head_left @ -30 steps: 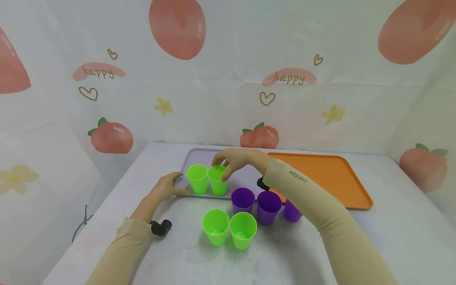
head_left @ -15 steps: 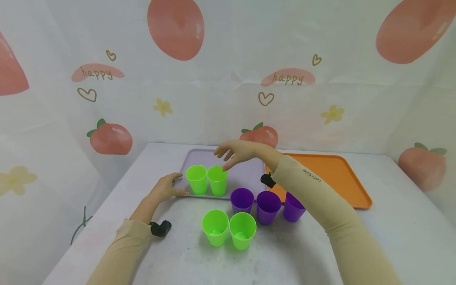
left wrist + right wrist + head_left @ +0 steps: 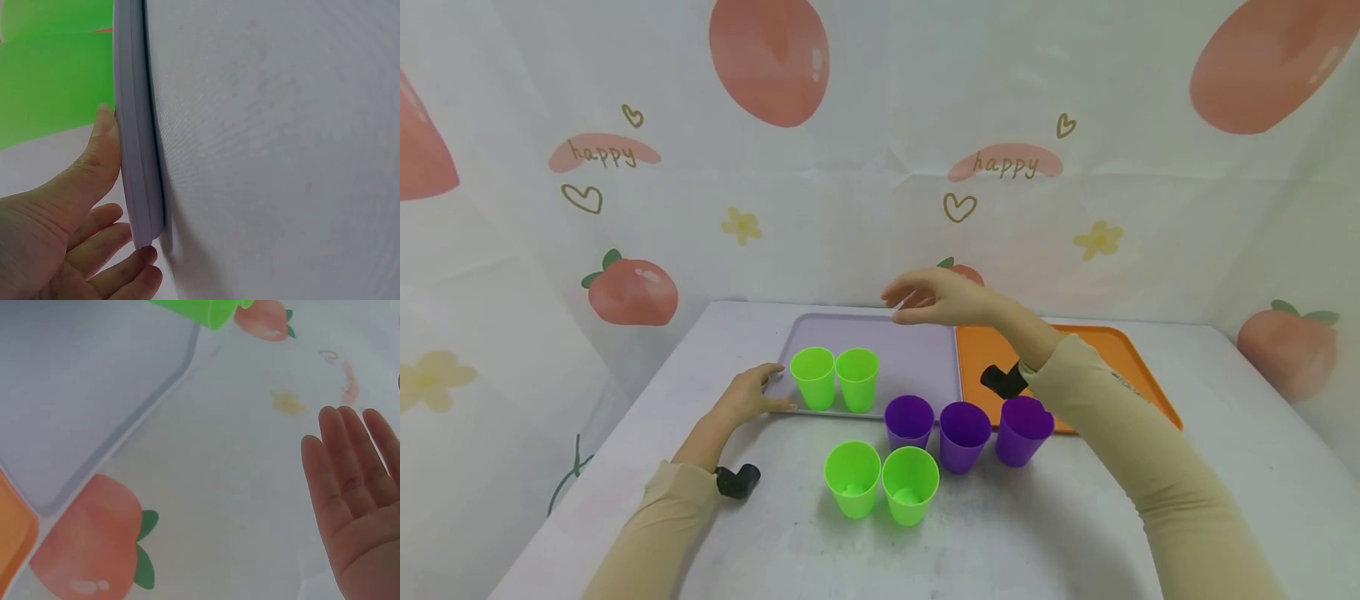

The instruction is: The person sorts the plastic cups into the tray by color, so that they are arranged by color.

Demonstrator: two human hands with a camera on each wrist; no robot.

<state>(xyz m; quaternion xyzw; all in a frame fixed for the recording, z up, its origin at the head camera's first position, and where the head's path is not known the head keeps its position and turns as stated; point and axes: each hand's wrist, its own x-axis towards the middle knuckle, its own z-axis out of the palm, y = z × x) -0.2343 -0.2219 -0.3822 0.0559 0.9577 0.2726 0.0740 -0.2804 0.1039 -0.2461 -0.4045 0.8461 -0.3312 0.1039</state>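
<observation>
My left hand (image 3: 748, 396) holds the front left corner of a lavender tray (image 3: 134, 156), its thumb along the front rim and its fingers bent round the side. Two green plastic cups, the left one (image 3: 815, 379) and the right one (image 3: 857, 379), stand upright side by side on that tray, just right of this hand. My right hand (image 3: 934, 297) is raised over the back of the tray. It holds nothing, and the right wrist view shows its fingers (image 3: 337, 450) stretched out. Part of the orange tray (image 3: 1120, 342) is hidden by the right arm.
Before the trays stand three purple cups: the left (image 3: 909, 421), the middle (image 3: 964, 437) and the right one (image 3: 1024, 429). Nearer to me are two green cups, left (image 3: 853, 479) and right (image 3: 911, 486). A patterned curtain (image 3: 850, 250) hangs behind the white table (image 3: 775, 542).
My right hand has let go of the right green cup on the lavender tray, then risen and moved back to the right. The left hand has stayed at the tray's corner.
</observation>
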